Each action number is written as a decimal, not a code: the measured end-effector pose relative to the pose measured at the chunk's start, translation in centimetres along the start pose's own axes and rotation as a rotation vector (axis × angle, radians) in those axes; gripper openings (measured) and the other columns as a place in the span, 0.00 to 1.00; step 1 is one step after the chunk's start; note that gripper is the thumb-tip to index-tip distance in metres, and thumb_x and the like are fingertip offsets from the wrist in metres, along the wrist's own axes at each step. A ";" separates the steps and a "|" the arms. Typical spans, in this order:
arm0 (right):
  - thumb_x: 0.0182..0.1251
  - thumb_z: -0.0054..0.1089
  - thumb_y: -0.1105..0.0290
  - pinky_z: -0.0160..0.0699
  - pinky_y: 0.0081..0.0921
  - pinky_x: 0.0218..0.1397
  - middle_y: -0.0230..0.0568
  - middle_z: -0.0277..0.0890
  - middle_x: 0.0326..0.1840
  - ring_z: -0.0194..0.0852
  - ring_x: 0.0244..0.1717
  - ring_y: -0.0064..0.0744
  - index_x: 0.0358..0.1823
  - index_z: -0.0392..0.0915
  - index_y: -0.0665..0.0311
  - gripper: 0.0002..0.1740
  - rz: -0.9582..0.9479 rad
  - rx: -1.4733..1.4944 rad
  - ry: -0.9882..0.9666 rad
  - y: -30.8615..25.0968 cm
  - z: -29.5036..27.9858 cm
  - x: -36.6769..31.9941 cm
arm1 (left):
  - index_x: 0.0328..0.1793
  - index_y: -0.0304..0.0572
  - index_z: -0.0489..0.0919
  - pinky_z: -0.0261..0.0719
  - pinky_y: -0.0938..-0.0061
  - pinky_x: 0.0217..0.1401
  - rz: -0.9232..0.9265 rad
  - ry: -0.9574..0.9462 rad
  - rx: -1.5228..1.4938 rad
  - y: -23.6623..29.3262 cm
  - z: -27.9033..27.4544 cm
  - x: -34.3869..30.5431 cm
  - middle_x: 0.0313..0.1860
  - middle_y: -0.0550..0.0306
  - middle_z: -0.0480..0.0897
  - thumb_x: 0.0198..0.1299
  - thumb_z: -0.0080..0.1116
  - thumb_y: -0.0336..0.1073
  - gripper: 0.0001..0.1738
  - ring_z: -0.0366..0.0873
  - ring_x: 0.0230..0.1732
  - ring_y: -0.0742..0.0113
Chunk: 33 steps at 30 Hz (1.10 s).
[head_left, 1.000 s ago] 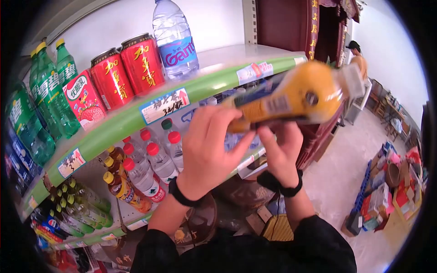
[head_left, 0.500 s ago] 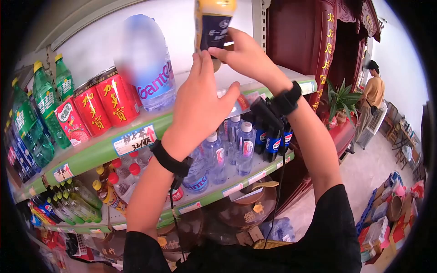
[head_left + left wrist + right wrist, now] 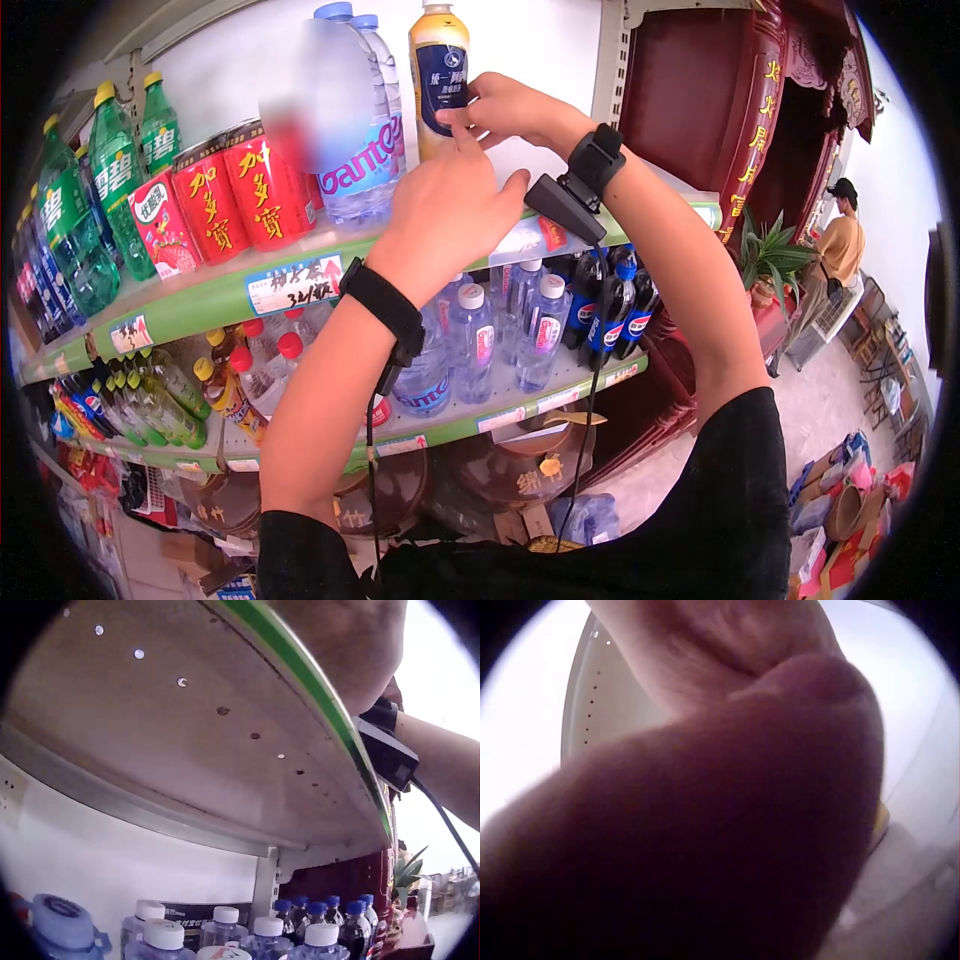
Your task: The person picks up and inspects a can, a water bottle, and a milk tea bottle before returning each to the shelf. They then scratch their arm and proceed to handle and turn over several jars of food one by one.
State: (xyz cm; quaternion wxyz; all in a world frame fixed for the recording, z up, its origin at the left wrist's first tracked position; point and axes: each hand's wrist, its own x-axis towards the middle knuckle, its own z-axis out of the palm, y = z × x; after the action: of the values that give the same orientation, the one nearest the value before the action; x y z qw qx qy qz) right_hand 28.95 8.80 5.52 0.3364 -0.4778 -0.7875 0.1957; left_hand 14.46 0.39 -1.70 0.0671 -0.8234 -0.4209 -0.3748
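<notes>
A drink bottle with a yellow body, navy label and white cap stands upright on the top shelf, right of the large water bottles. My right hand grips its right side, thumb across the front of the label. Close below, my left hand has its fingers extended toward the bottle's lower part, thumb spread to the right. In the left wrist view, the shelf's underside shows, with part of the left hand at its edge. Skin fills most of the right wrist view, hiding the grip.
Red cans, a pink drink carton and green soda bottles line the top shelf's left. Below stand small water bottles and cola bottles. Dark jars sit underneath. A person stands at far right.
The yellow bottle went from tilted between both hands, out in front of the shelf, to upright on the top shelf. The left hand has come off it; the right still holds it.
</notes>
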 end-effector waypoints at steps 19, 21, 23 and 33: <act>0.73 0.64 0.57 0.82 0.33 0.57 0.48 0.85 0.53 0.84 0.55 0.37 0.60 0.80 0.69 0.24 -0.361 0.020 0.322 -3.1 1.8 -16.8 | 0.60 0.21 0.78 0.77 0.53 0.66 0.419 0.254 -0.104 3.1 -3.2 -9.0 0.66 0.29 0.76 0.62 0.66 0.38 0.26 0.77 0.65 0.35; 0.74 0.64 0.62 0.82 0.32 0.57 0.44 0.86 0.51 0.83 0.53 0.33 0.57 0.82 0.67 0.18 -0.318 0.061 0.279 -3.0 4.1 -24.2 | 0.63 0.25 0.78 0.76 0.55 0.68 0.458 0.056 -0.226 2.5 -3.8 -12.9 0.68 0.32 0.76 0.60 0.68 0.36 0.28 0.76 0.67 0.36; 0.73 0.65 0.67 0.82 0.30 0.57 0.42 0.86 0.50 0.84 0.51 0.30 0.56 0.83 0.66 0.15 -0.217 0.152 0.234 -1.1 7.1 -30.3 | 0.64 0.27 0.79 0.76 0.55 0.69 0.497 -0.143 -0.342 1.0 -3.3 -16.3 0.69 0.34 0.76 0.58 0.69 0.35 0.29 0.76 0.68 0.37; 0.69 0.60 0.55 0.81 0.41 0.53 0.50 0.87 0.43 0.85 0.46 0.49 0.52 0.84 0.64 0.21 1.167 0.181 0.332 5.0 42.3 -56.9 | 0.60 0.35 0.84 0.80 0.57 0.62 0.305 -0.971 -0.804 -4.8 7.1 -36.4 0.56 0.41 0.86 0.69 0.63 0.40 0.19 0.82 0.57 0.42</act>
State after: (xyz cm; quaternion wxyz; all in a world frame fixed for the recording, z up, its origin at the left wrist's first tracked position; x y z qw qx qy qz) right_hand 19.78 -38.62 -46.64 0.3309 -0.8239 -0.3133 0.3368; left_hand 1.57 -16.93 -32.26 -0.3918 -0.9106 -0.1086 -0.0743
